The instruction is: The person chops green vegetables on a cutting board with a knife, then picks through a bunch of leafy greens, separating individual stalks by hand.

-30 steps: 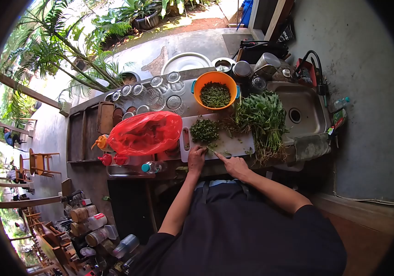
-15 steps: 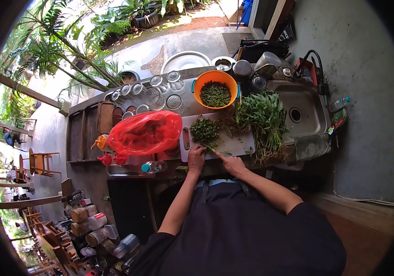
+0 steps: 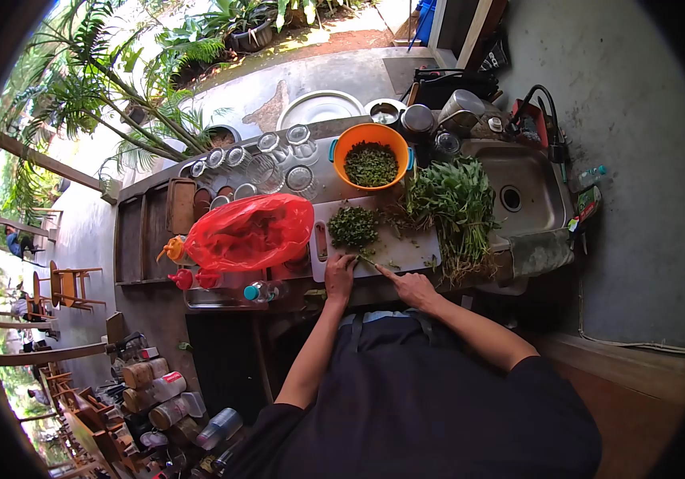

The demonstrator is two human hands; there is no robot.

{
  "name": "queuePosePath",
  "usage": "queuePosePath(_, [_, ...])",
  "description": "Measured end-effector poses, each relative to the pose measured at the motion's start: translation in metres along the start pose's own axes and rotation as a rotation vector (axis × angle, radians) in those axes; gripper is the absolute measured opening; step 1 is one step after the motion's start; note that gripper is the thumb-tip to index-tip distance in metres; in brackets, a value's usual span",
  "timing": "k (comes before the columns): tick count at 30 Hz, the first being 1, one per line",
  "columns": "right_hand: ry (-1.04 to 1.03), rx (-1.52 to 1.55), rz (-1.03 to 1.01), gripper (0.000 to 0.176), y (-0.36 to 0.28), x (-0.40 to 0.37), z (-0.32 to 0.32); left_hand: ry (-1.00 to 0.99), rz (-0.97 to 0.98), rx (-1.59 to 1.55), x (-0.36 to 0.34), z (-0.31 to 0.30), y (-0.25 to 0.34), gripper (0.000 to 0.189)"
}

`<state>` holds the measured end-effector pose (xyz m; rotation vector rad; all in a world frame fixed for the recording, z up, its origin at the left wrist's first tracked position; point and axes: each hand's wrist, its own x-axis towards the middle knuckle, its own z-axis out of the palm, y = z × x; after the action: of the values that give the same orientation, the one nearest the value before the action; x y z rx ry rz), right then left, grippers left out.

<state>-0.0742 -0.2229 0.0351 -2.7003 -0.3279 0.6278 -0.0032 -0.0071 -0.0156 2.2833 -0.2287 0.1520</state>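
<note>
A white cutting board (image 3: 409,254) lies before me with a heap of chopped greens (image 3: 353,227) on its left half. At the board's front edge, my left hand (image 3: 340,274) is closed on green stems (image 3: 365,259), just below the heap. My right hand (image 3: 412,288) is wrapped round a knife (image 3: 382,268), whose blade points up-left at the stems. Its handle is mostly hidden in the fingers. Behind the board stands an orange colander (image 3: 341,152) holding cut greens. A bunch of leafy greens with roots (image 3: 456,199) lies over the board's right side.
A red plastic bag (image 3: 250,231) sits left of the board, with a teal-capped bottle (image 3: 253,292) in front. Upturned glasses (image 3: 300,177) stand behind the bag. To the right is a metal sink (image 3: 540,180). Pots and a kettle (image 3: 460,112) stand at the back.
My right hand and the knife have shifted slightly left and are angled a little differently. The whole view has moved slightly. Both hands keep their hold.
</note>
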Motion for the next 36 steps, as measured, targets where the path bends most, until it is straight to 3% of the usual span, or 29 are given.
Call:
queuePosePath(18, [0.02, -0.034, 0.019, 0.068, -0.029, 0.013, -0.021, -0.038, 0.037, 0.01, 0.006, 0.001, -0.002, 0.011])
queuePosePath(28, [0.089, -0.012, 0.038, 0.078, -0.004, 0.02, 0.025, -0.02, 0.063, 0.01, 0.006, 0.002, -0.003, 0.009])
queuePosePath(36, [0.079, -0.05, 0.004, 0.081, -0.001, 0.005, 0.011, -0.008, 0.05, 0.036, 0.004, 0.003, 0.0, 0.007])
